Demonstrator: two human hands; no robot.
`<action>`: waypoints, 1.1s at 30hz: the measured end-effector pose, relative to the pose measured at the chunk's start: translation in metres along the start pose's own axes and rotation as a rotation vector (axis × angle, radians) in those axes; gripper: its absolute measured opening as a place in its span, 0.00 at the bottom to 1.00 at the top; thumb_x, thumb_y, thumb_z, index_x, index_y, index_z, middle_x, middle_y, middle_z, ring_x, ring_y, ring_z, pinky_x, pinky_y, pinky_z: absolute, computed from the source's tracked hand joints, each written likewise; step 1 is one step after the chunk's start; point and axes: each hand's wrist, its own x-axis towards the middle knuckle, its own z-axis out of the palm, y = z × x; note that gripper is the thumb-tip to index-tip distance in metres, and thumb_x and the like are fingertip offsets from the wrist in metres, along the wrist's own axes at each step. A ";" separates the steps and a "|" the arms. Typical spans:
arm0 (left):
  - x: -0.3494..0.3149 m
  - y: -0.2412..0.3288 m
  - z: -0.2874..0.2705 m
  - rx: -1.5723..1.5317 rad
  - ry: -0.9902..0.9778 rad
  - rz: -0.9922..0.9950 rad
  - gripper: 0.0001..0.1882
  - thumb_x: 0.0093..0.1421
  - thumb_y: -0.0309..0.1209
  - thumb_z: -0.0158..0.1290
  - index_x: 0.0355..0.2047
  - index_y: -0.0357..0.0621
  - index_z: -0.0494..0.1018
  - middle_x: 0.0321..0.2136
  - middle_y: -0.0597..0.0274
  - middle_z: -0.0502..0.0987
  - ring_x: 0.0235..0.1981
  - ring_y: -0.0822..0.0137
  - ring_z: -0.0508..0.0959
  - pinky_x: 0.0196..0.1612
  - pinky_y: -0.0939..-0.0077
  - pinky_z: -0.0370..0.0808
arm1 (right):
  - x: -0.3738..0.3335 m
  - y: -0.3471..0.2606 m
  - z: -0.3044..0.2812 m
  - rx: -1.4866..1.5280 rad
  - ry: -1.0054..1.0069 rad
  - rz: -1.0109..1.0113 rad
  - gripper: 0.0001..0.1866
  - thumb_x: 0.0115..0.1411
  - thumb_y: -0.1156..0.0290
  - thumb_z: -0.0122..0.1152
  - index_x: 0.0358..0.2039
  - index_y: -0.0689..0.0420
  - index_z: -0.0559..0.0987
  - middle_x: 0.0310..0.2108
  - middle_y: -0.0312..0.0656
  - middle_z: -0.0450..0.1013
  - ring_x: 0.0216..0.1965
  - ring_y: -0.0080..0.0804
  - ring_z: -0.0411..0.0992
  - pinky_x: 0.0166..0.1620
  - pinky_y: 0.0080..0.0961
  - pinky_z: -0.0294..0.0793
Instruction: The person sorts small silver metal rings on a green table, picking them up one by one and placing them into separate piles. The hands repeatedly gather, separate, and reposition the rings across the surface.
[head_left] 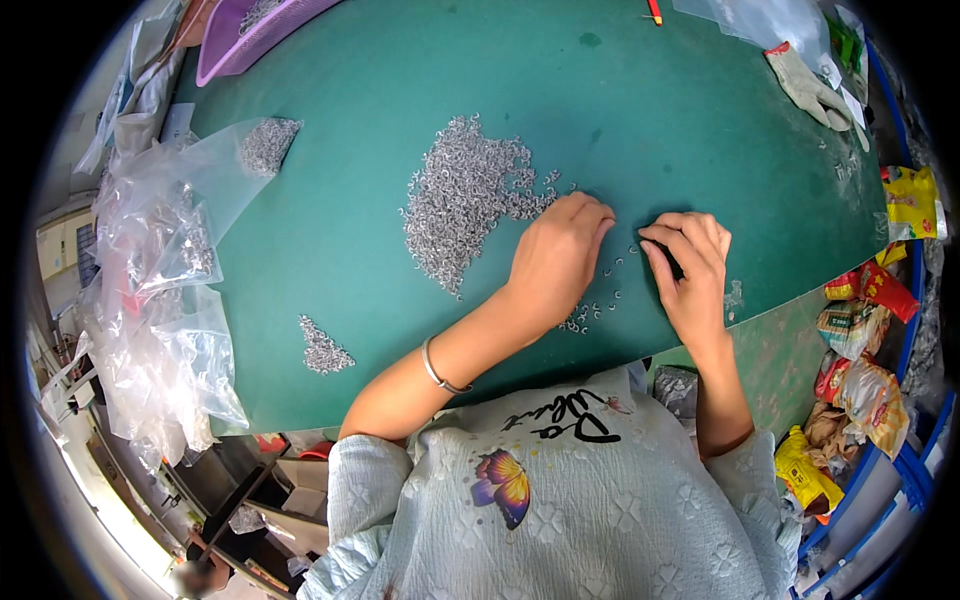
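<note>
A big heap of small silver C-shaped metal pieces (460, 195) is spread over the green tabletop (340, 190). At the heap's right edge my left hand (560, 250) is closed, fingers bent down and thumb against them; whatever they hold is hidden. To its right, my right hand (692, 265) has thumb and forefinger drawn together in a pinch. Anything between those tips is too small to make out. Several loose pieces (617, 262) lie scattered between my hands, and more (580, 318) lie below my left wrist.
A smaller pile (325, 348) sits at the near left. Clear plastic bags (160, 290), one holding more pieces (268, 145), cover the left edge. A purple basket (225, 50) stands at the far left. A work glove (808, 88) lies far right, with colourful packets (885, 290) beyond the table's right edge.
</note>
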 end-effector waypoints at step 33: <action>-0.010 0.006 -0.003 -0.111 0.023 -0.079 0.07 0.56 0.17 0.59 0.36 0.34 0.77 0.30 0.54 0.79 0.30 0.60 0.81 0.32 0.71 0.77 | 0.006 0.001 0.019 -0.054 0.115 -0.044 0.08 0.50 0.79 0.69 0.31 0.56 0.80 0.34 0.36 0.75 0.40 0.35 0.71 0.46 0.33 0.61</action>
